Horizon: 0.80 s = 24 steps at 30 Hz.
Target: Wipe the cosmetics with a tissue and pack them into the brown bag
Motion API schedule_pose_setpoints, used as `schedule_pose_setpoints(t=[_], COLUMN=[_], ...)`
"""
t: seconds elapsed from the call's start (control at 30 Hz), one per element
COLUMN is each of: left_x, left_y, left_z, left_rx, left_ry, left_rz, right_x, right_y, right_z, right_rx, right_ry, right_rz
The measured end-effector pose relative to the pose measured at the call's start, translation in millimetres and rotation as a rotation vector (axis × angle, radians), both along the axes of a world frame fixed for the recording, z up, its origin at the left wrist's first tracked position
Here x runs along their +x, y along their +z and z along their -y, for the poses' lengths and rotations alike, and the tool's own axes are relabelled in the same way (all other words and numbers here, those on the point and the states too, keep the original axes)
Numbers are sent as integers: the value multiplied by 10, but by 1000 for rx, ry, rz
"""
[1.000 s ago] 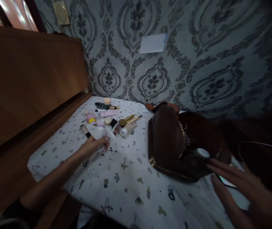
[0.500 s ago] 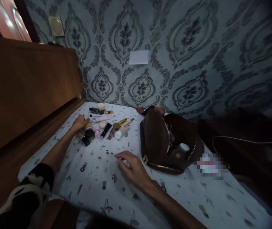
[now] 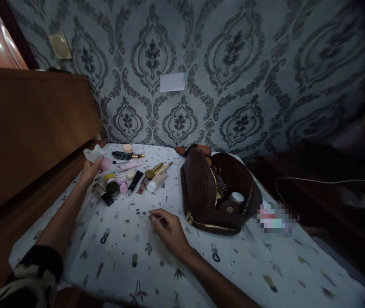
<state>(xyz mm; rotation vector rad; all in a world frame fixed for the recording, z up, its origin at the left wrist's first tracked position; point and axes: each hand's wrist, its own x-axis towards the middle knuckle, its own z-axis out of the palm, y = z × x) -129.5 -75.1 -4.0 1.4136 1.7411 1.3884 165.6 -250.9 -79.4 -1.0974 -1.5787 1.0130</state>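
A white tissue-like piece is in my left hand, at the left edge of the cosmetics. A pink round item touches or lies right beside its fingertips. My right hand hovers over or rests on the patterned cloth, thumb and fingers a little apart, nothing visible in it. Between the hands lie a dark green jar, a black tube, a white tube and a pink tube. An unzipped brown bag stands right of them, a white-lidded jar inside.
The white cloth with small printed plants covers the table. A wooden cabinet borders it on the left, and a patterned wall stands behind. A blurred-out item lies right of the bag, and a pale cable runs beyond.
My left hand has moved left and lifted, and the white piece now shows in it with the pink item beside it. The whole view has shifted slightly; my right hand stays much the same.
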Motion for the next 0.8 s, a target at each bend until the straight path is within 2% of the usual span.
schedule_pose_setpoints(t=[0.1,0.2,0.27,0.33,0.4,0.5,0.57,0.67,0.73,0.8], left_x=[299,725,1009,1238,1390,1499,1532,1563,1572,1568], left_y=[53,-34,-121,-185,-212,-207,-202,-235,-287,-345], left_z=[218,546,789,1012,1183,1327,1367,1386,1375,1339], left_rx=[11,-95,-227,-264,-254,-221,-142,-24,-57,-142], left_ry=[-57,-211,-360,-434,-500,-632,-686,-709,-687,-597], left_rz=[256,435,564,512,347,98,-26,-118,-110,-65], right_x=[-24,-46,-43,-30,-17,-12,-17,-12,7,32], right_y=[-15,-21,-13,-3,-2,-35,-67,-92,-81,-56], right_z=[-25,-55,-76,-97,-120,-153,-165,-157,-138,-118], right_rx=[-89,-183,-215,-231,-224,-225,-224,-161,-90,-29], right_ry=[30,80,85,83,70,14,-26,-75,-119,-138], right_rz=[-170,-381,-476,-542,-565,-559,-553,-455,-325,-219])
